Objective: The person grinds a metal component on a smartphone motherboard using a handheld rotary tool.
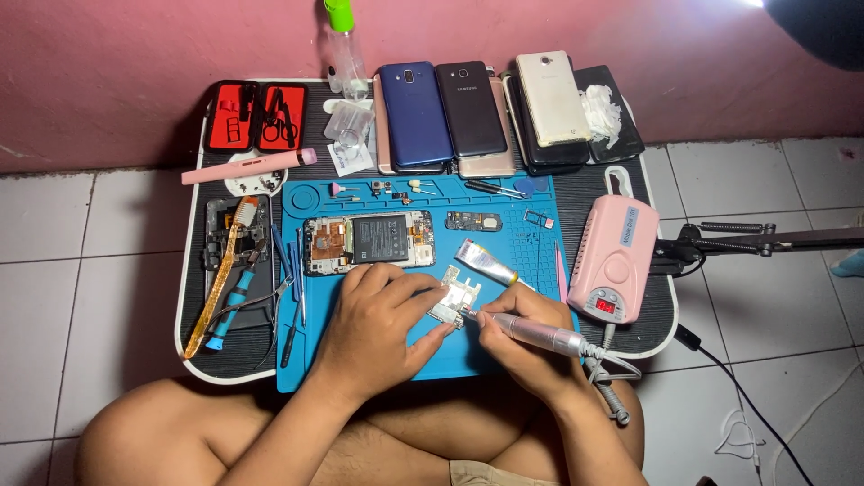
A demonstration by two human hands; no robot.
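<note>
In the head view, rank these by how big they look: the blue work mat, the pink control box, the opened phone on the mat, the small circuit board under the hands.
1. blue work mat
2. pink control box
3. opened phone, close to the box in apparent size, so that order is unsure
4. small circuit board, partly covered by fingers

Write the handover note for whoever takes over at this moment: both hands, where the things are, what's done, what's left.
Left hand: pins the small circuit board on the blue mat.
Right hand: holds the pen-shaped rotary tool, tip at the board's edge; its cord runs toward the pink control box.
Done: opened phone lies on the mat, back off, board out.
Left: work on the board is under way; the phone is not reassembled.
</note>
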